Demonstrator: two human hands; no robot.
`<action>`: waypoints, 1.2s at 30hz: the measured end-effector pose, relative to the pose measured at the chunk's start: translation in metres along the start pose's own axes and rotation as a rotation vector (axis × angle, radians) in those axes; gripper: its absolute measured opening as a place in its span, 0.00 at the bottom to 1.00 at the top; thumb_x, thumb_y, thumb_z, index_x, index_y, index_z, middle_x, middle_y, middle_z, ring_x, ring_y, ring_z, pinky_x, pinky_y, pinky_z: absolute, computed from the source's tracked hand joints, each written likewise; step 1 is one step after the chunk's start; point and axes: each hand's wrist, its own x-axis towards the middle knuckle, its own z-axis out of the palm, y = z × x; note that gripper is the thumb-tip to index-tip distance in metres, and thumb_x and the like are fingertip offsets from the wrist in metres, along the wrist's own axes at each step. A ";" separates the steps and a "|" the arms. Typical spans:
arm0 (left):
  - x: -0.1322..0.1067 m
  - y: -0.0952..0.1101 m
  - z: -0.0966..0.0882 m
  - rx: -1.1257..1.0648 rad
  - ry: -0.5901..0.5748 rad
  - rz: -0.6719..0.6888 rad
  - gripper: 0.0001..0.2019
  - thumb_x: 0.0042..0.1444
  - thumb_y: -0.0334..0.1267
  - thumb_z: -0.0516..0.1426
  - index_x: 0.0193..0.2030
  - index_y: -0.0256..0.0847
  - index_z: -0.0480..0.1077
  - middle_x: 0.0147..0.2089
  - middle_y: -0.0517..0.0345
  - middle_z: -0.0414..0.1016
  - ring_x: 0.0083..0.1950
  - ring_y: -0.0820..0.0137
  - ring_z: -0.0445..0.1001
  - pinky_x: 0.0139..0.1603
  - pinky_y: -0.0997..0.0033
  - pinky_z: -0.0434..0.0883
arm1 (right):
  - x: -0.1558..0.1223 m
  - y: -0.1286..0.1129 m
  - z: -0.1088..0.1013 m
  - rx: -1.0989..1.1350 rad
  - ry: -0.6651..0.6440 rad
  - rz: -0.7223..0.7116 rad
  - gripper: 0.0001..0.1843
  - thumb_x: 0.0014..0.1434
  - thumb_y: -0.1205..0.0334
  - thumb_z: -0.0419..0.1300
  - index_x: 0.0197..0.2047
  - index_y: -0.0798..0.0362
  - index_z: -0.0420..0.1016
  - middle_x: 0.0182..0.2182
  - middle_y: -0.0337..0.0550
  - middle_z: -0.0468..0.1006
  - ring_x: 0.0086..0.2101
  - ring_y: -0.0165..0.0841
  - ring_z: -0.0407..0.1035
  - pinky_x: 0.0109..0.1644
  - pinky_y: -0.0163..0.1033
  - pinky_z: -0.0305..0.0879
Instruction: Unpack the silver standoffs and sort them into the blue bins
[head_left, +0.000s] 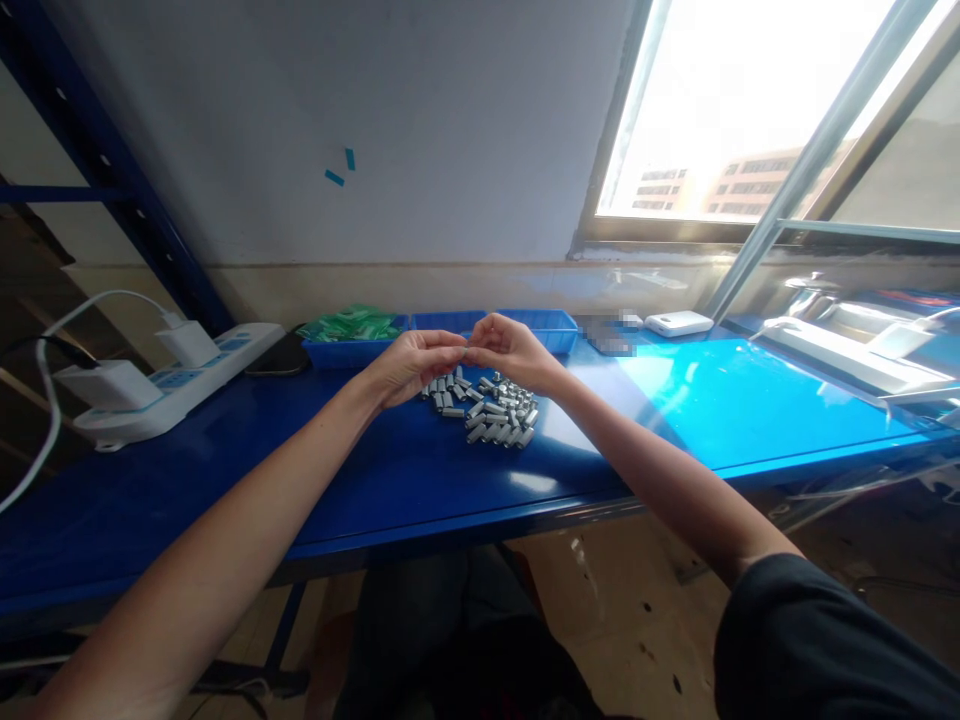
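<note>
My left hand (pixel 411 362) and my right hand (pixel 508 348) meet fingertip to fingertip above the blue table (pixel 375 470). Both are pinched closed around something too small to make out between them. Just below and in front of the hands lies a loose pile of several small grey metal cylinders (pixel 487 405) on the table top. Behind the hands stand blue plastic trays (pixel 551 325), and the left tray (pixel 322 352) holds green pieces (pixel 352 323).
A white power strip (pixel 176 385) with two white chargers and cables lies at the left. A dark flat object (pixel 276 356) sits beside it. A white box (pixel 679 323) rests near the window at right. A blue shelf frame (pixel 112 170) rises at far left.
</note>
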 end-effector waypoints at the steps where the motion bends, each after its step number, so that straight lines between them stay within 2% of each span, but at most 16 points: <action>1: 0.001 -0.001 -0.001 -0.003 0.001 0.001 0.17 0.39 0.37 0.70 0.37 0.34 0.77 0.34 0.54 0.78 0.33 0.76 0.73 0.36 0.76 0.68 | 0.000 0.001 0.001 -0.001 0.021 -0.006 0.22 0.46 0.48 0.70 0.34 0.52 0.66 0.27 0.36 0.76 0.32 0.31 0.72 0.37 0.37 0.70; 6: 0.006 -0.005 0.002 -0.017 0.097 0.072 0.22 0.38 0.38 0.71 0.41 0.37 0.72 0.30 0.59 0.77 0.30 0.77 0.72 0.33 0.77 0.67 | 0.002 0.004 0.009 -0.057 0.134 -0.100 0.14 0.50 0.52 0.66 0.32 0.53 0.70 0.29 0.39 0.76 0.34 0.32 0.73 0.40 0.38 0.70; 9: 0.008 -0.009 0.007 0.140 0.117 0.068 0.22 0.44 0.45 0.68 0.43 0.38 0.69 0.31 0.56 0.78 0.28 0.76 0.71 0.31 0.77 0.65 | 0.002 0.000 0.006 -0.200 0.231 -0.168 0.09 0.54 0.57 0.61 0.31 0.53 0.71 0.28 0.40 0.76 0.32 0.33 0.72 0.39 0.39 0.70; 11: 0.009 -0.013 0.011 0.394 0.141 0.085 0.19 0.50 0.49 0.63 0.42 0.38 0.70 0.32 0.53 0.79 0.29 0.72 0.72 0.31 0.74 0.66 | 0.004 -0.003 -0.004 -0.418 0.352 -0.244 0.06 0.56 0.60 0.58 0.32 0.53 0.72 0.31 0.42 0.76 0.33 0.33 0.71 0.41 0.39 0.69; 13: 0.010 -0.018 0.018 0.762 0.146 0.138 0.16 0.52 0.50 0.60 0.37 0.38 0.73 0.32 0.52 0.79 0.32 0.68 0.74 0.33 0.70 0.67 | 0.007 -0.002 -0.023 -0.658 0.483 -0.292 0.06 0.59 0.63 0.55 0.35 0.52 0.73 0.35 0.44 0.76 0.37 0.34 0.70 0.45 0.41 0.68; 15: 0.011 -0.022 0.025 1.115 0.096 0.184 0.13 0.50 0.49 0.60 0.32 0.39 0.75 0.32 0.51 0.79 0.35 0.63 0.75 0.36 0.67 0.68 | 0.010 0.006 -0.045 -0.856 0.569 -0.243 0.09 0.60 0.65 0.53 0.38 0.52 0.74 0.37 0.46 0.75 0.39 0.36 0.69 0.48 0.42 0.66; 17: 0.013 -0.025 0.032 1.328 0.029 0.181 0.11 0.50 0.47 0.60 0.30 0.41 0.76 0.34 0.50 0.80 0.37 0.60 0.76 0.38 0.66 0.68 | 0.011 0.020 -0.063 -1.034 0.527 -0.070 0.08 0.57 0.64 0.58 0.39 0.53 0.76 0.37 0.48 0.74 0.40 0.40 0.69 0.48 0.45 0.66; 19: 0.013 -0.025 0.036 1.421 0.014 0.156 0.09 0.50 0.42 0.58 0.30 0.41 0.77 0.35 0.50 0.80 0.39 0.59 0.76 0.40 0.66 0.68 | 0.010 0.033 -0.070 -1.127 0.432 0.055 0.09 0.54 0.62 0.62 0.39 0.54 0.77 0.39 0.50 0.73 0.41 0.42 0.69 0.49 0.46 0.65; 21: 0.013 -0.024 0.036 1.458 0.029 0.143 0.08 0.50 0.37 0.56 0.31 0.42 0.77 0.34 0.51 0.80 0.39 0.59 0.76 0.40 0.66 0.68 | 0.009 0.041 -0.066 -1.119 0.369 0.067 0.11 0.55 0.60 0.63 0.40 0.54 0.78 0.40 0.50 0.73 0.42 0.41 0.69 0.49 0.45 0.65; 24: 0.011 -0.024 0.031 1.447 0.050 0.127 0.07 0.47 0.34 0.56 0.32 0.42 0.75 0.32 0.53 0.79 0.38 0.60 0.76 0.39 0.68 0.68 | 0.008 0.039 -0.044 -1.015 0.273 -0.030 0.11 0.58 0.59 0.60 0.41 0.54 0.78 0.37 0.47 0.75 0.40 0.39 0.70 0.48 0.42 0.64; 27: 0.011 -0.028 0.024 1.334 0.084 0.104 0.10 0.44 0.32 0.56 0.36 0.43 0.71 0.32 0.55 0.79 0.37 0.61 0.76 0.36 0.69 0.68 | 0.007 0.031 -0.021 -0.925 0.064 -0.123 0.09 0.58 0.62 0.59 0.41 0.54 0.77 0.33 0.44 0.77 0.37 0.35 0.70 0.45 0.39 0.62; 30: 0.013 -0.033 0.018 1.189 0.158 0.062 0.14 0.42 0.31 0.58 0.39 0.43 0.66 0.34 0.56 0.78 0.37 0.62 0.76 0.36 0.69 0.67 | 0.005 0.028 -0.011 -0.884 -0.101 -0.188 0.09 0.56 0.66 0.61 0.41 0.54 0.77 0.33 0.43 0.77 0.37 0.34 0.70 0.45 0.38 0.61; 33: 0.014 -0.031 0.016 0.933 0.279 0.030 0.18 0.42 0.31 0.60 0.41 0.43 0.62 0.35 0.57 0.76 0.37 0.64 0.75 0.36 0.69 0.67 | 0.003 0.029 -0.010 -0.853 -0.112 -0.205 0.13 0.54 0.69 0.62 0.45 0.56 0.76 0.36 0.45 0.77 0.39 0.35 0.70 0.45 0.37 0.62; 36: 0.012 -0.020 0.017 0.502 0.331 -0.026 0.22 0.44 0.32 0.61 0.45 0.41 0.59 0.35 0.57 0.74 0.37 0.68 0.74 0.37 0.70 0.68 | 0.003 0.028 -0.012 -0.777 -0.057 -0.247 0.12 0.56 0.68 0.59 0.45 0.55 0.75 0.36 0.44 0.77 0.38 0.33 0.70 0.42 0.36 0.63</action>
